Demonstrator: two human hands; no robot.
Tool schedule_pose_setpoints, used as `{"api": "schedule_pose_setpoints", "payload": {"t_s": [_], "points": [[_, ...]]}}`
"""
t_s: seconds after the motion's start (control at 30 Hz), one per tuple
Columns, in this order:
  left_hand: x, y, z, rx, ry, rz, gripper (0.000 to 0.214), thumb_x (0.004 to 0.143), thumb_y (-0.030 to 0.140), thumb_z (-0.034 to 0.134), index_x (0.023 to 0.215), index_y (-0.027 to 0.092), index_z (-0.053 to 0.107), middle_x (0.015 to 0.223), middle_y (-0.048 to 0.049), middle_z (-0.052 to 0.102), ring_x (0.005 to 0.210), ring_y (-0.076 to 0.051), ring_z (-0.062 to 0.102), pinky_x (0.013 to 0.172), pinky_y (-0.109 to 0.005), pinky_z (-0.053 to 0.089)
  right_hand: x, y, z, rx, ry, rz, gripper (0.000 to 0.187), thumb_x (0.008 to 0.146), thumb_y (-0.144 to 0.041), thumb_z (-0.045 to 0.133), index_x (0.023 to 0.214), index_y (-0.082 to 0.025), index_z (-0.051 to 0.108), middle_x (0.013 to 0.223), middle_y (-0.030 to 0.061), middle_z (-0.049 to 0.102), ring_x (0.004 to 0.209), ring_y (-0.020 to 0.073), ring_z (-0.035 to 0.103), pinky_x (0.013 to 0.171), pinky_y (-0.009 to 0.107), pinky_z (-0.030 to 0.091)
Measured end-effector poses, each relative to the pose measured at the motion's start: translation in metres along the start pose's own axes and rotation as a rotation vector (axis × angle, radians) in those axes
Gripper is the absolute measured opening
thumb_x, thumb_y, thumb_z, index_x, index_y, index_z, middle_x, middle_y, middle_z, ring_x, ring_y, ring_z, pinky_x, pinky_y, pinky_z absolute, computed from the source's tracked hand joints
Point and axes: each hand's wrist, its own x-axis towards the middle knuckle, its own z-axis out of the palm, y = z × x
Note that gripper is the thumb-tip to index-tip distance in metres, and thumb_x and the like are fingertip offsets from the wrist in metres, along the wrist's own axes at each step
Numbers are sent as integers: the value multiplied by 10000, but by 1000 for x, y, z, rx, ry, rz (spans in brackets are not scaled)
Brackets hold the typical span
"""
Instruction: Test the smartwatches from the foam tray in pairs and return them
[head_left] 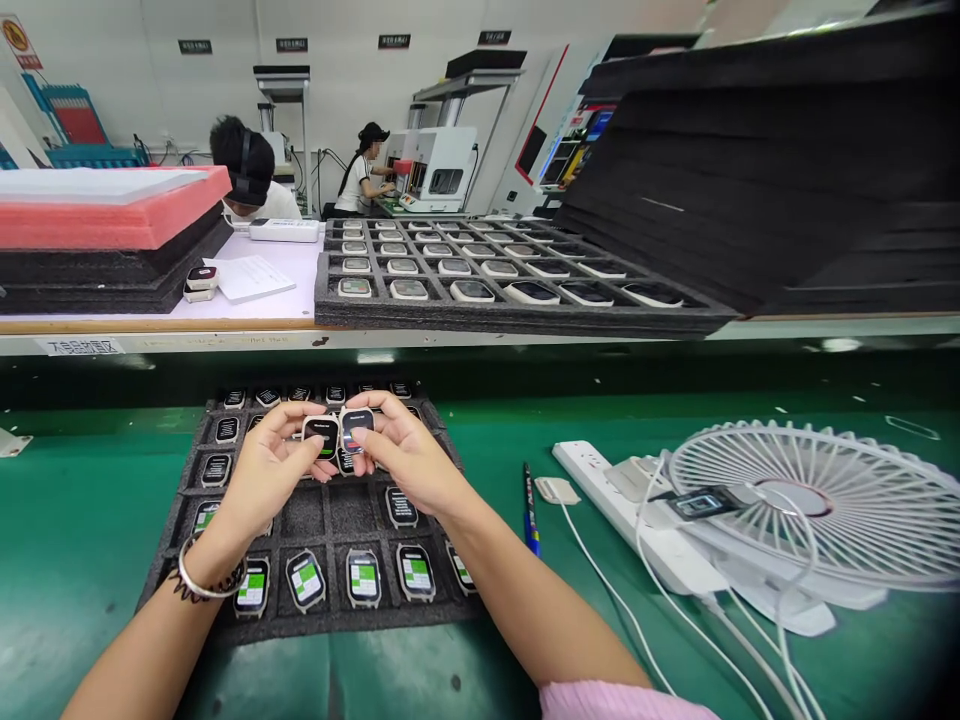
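My left hand (277, 460) grips a smartwatch body (320, 436) without a strap, its thumb pressed on the lit screen. Beside it, my right hand (405, 445) pinches a second smartwatch body (355, 428), thumb over the lower part of its screen. The two watches are side by side, close together, above a black foam tray (300, 515). Many compartments of the tray hold more watches, such as one with a green and white screen (364, 577) in the front row. Part of the tray's middle is hidden by my hands.
A white fan (795, 500), a power strip (645, 530) with cables and a blue pen (532, 515) lie to the right. On the shelf behind are another watch tray (525, 318), black foam (705, 190) and a pink foam stack (112, 215). Two people work beyond.
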Motion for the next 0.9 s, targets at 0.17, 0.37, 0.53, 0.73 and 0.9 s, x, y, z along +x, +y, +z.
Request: {"api": "schedule_pose_setpoints", "payload": {"t_s": [0.17, 0.37, 0.53, 0.73, 0.9], "points": [[-1, 2, -1, -8, -9, 10, 414, 767, 286, 741, 1124, 147, 586, 1055, -73, 679, 594, -130, 715, 596, -241, 607, 0, -2, 1, -12, 4, 6, 350, 810, -248, 649, 1130, -218, 508, 807, -28, 606, 589, 134, 587, 570, 268, 412], [0, 4, 0, 3, -20, -3, 459, 740, 260, 734, 1157, 143, 582, 1060, -68, 671, 618, -119, 708, 616, -237, 603, 1, -3, 1, 11, 20, 16, 416, 831, -295, 638, 1204, -207, 475, 801, -28, 616, 579, 128, 574, 571, 266, 395], [0, 3, 0, 12, -38, 9, 477, 746, 243, 723, 1191, 149, 577, 1073, -67, 672, 640, -112, 692, 636, -243, 590, 1, -1, 1, -7, 41, 13, 387, 858, -358, 673, 1168, -201, 505, 761, -39, 594, 557, 123, 555, 552, 259, 391], [-7, 8, 1, 69, -10, 106, 567, 743, 185, 758, 1275, 185, 564, 1136, -75, 664, 894, -143, 670, 781, -238, 569, 1, -2, 2, 3, 35, -16, 370, 810, -273, 655, 1151, -215, 522, 795, -31, 617, 590, 134, 583, 570, 269, 410], [-27, 27, 10, 10, -34, 147, 553, 759, 147, 792, 1265, 241, 590, 1133, -65, 665, 943, -148, 655, 800, -224, 559, 0, -7, 3, 77, 14, -15, 433, 791, -217, 683, 1193, -221, 522, 851, -13, 638, 674, 154, 628, 623, 275, 472]]}}
